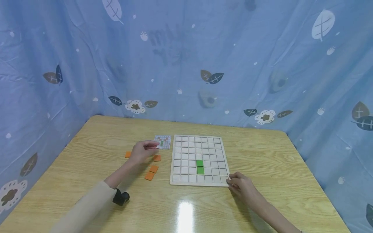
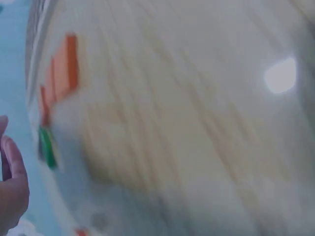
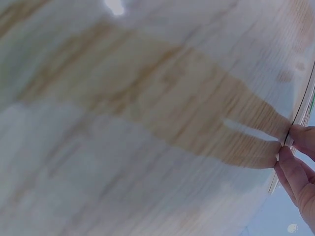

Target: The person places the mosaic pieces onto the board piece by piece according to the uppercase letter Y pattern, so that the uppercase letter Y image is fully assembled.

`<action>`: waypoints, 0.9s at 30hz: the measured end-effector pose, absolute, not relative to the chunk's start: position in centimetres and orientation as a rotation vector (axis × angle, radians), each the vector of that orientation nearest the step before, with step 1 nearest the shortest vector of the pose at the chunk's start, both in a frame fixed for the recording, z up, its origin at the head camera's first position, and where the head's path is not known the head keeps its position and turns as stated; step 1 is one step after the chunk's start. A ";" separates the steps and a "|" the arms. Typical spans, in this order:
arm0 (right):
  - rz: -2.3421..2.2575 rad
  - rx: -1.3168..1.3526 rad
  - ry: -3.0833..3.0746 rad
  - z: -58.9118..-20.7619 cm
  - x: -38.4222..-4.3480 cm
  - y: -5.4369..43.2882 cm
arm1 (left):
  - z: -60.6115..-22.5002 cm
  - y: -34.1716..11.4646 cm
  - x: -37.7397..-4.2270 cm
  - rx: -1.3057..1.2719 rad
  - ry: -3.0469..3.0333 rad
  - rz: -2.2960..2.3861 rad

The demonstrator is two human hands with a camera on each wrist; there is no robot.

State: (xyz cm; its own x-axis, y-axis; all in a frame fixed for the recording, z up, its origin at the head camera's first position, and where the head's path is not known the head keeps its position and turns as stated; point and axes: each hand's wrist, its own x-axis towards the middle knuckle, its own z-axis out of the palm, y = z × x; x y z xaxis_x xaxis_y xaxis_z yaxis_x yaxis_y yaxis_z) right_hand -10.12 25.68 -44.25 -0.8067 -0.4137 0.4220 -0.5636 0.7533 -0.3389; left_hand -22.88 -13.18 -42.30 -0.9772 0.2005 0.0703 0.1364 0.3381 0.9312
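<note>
A square wooden grid board (image 1: pixel 180 184) lies on the table, with two green tiles (image 1: pixel 200 170) one behind the other in its lower middle cells. At its near right corner my right hand (image 1: pixel 243 187) pinches the edge; the right wrist view shows the fingertips (image 3: pixel 293 169) at the board's rim. My left hand (image 1: pixel 142 151) hovers left of the board, fingers extended over the near left edge of a small printed pattern card (image 1: pixel 166 138). Nothing shows between its fingers. Several orange tiles (image 1: pixel 149 176) lie around and below that hand, one partly hidden behind the wrist.
The wooden table (image 1: pixel 262 155) stretches out on both sides of the board. A blue patterned curtain (image 1: pixel 180 64) hangs behind and beside it. A black wrist device (image 1: pixel 120 197) sits at the left cuff. Light glares off the near table surface.
</note>
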 end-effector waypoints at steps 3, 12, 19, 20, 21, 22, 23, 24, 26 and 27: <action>0.656 0.743 -2.644 -44.2 -10.1 25.7 | -42.5 -14.4 -22.8 0.238 2.570 1.726; 0.653 0.752 -2.601 -44.3 -10.1 25.6 | -43.4 -15.0 -22.8 0.083 2.637 1.571; 0.653 0.753 -2.584 -44.3 -10.2 25.4 | -43.6 -14.8 -22.9 0.211 2.813 1.447; 0.655 0.748 -2.588 -44.3 -10.2 25.4 | -43.6 -14.7 -22.9 0.223 2.821 1.440; 0.657 0.746 -2.591 -44.3 -10.2 25.4 | -43.5 -14.7 -23.0 0.228 2.827 1.431; 0.661 0.746 -2.595 -44.3 -10.2 25.4 | -43.5 -14.8 -23.0 0.230 2.831 1.417; 0.661 0.747 -2.597 -44.3 -10.2 25.4 | -43.4 -14.8 -23.0 0.234 2.839 1.399; 0.662 0.747 -2.600 -44.3 -10.2 25.4 | -43.3 -14.8 -23.1 0.234 2.844 1.384; 0.665 0.742 -2.606 -44.2 -10.1 25.4 | -43.2 -14.8 -23.1 0.246 2.856 1.361; 0.667 0.739 -2.611 -44.2 -10.1 25.4 | -43.1 -14.7 -23.2 0.254 2.863 1.352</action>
State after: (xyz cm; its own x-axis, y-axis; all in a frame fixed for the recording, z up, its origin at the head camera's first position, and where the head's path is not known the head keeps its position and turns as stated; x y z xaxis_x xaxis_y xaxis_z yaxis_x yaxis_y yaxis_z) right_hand -10.13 25.41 -44.18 -0.8048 -0.3982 0.4402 -0.5605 0.7539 -0.3426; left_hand -23.20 -14.73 -43.12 -0.9867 0.1290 0.0993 0.1587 0.6249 0.7644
